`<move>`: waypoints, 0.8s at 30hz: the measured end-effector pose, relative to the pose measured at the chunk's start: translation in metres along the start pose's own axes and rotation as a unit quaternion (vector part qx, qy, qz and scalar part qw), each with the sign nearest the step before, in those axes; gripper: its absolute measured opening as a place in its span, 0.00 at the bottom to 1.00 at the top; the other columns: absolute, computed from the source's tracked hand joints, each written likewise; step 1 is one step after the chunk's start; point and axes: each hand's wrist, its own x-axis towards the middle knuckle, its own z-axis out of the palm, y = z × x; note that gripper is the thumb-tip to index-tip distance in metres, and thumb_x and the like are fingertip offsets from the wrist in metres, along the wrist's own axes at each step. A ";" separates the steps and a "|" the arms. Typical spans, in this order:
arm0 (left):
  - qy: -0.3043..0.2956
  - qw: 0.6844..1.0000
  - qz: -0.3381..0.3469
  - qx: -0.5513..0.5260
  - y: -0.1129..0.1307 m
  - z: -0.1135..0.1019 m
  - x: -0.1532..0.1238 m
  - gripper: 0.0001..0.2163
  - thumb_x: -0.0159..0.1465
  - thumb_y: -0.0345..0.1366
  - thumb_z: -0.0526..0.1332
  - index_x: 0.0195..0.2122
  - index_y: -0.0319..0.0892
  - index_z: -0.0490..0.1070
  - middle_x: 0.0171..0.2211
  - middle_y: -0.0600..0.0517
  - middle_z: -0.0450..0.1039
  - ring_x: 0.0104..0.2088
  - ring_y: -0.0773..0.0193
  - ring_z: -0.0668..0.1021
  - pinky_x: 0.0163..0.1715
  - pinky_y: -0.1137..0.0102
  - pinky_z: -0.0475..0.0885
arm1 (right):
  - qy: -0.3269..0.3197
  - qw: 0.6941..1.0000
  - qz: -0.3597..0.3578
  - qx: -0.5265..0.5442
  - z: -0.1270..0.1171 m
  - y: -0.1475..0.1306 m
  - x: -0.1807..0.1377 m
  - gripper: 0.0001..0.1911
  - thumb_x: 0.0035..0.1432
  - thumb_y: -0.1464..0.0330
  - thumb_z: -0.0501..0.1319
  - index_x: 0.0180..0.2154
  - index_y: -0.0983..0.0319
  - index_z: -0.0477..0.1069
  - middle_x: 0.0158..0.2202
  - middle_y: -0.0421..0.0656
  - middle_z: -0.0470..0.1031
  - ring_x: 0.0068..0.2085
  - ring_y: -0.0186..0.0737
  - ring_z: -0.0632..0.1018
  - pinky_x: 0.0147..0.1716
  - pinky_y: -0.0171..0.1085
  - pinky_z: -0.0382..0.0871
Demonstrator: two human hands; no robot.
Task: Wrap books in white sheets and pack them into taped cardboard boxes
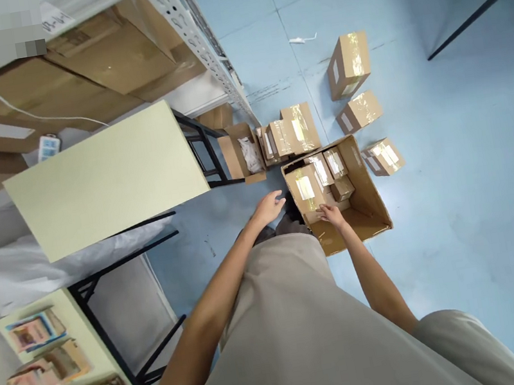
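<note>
A large open carton (370, 191) stands on the floor in front of me. Inside it lie several smaller taped boxes, among them a labelled box (304, 189) on the left and a small box (342, 189) near the middle. My left hand (270, 208) is just outside the carton's left side, fingers apart, nothing in it. Over the carton's near part is my right hand (331, 214), its fingers loosely bent and apart close to the labelled box's near corner; whether they touch it I cannot tell. I see nothing held in it.
To the carton's right and beyond stand several taped boxes (365, 110) on the blue floor. More boxes (299, 128) and an open box with white packing (232, 156) are at its far left. A pale table (109, 180) and metal shelving (198, 39) flank the left.
</note>
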 end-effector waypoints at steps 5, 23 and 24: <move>0.079 0.981 0.063 -0.163 -0.012 -0.009 -0.028 0.15 0.73 0.37 0.63 0.58 0.43 0.81 0.60 0.42 0.84 0.57 0.50 0.86 0.62 0.56 0.80 | -0.039 0.993 -0.094 -0.052 0.014 -0.055 -0.006 0.25 0.60 0.48 0.72 0.48 0.61 0.80 0.51 0.53 0.88 0.44 0.48 0.89 0.55 0.50 0.83; 0.414 0.794 0.105 -0.433 -0.210 -0.108 -0.268 0.17 0.72 0.51 0.63 0.50 0.44 0.83 0.52 0.45 0.87 0.54 0.52 0.86 0.60 0.58 0.81 | -0.275 0.806 -0.425 -0.309 0.346 -0.171 -0.177 0.32 0.66 0.42 0.66 0.56 0.60 0.81 0.54 0.54 0.87 0.50 0.55 0.88 0.58 0.55 0.81; 0.432 0.780 0.101 -0.441 -0.226 -0.110 -0.284 0.17 0.72 0.51 0.63 0.50 0.44 0.83 0.52 0.44 0.87 0.54 0.52 0.86 0.60 0.58 0.80 | -0.291 0.793 -0.431 -0.317 0.371 -0.166 -0.190 0.32 0.67 0.42 0.66 0.56 0.60 0.81 0.54 0.54 0.87 0.50 0.54 0.88 0.58 0.54 0.81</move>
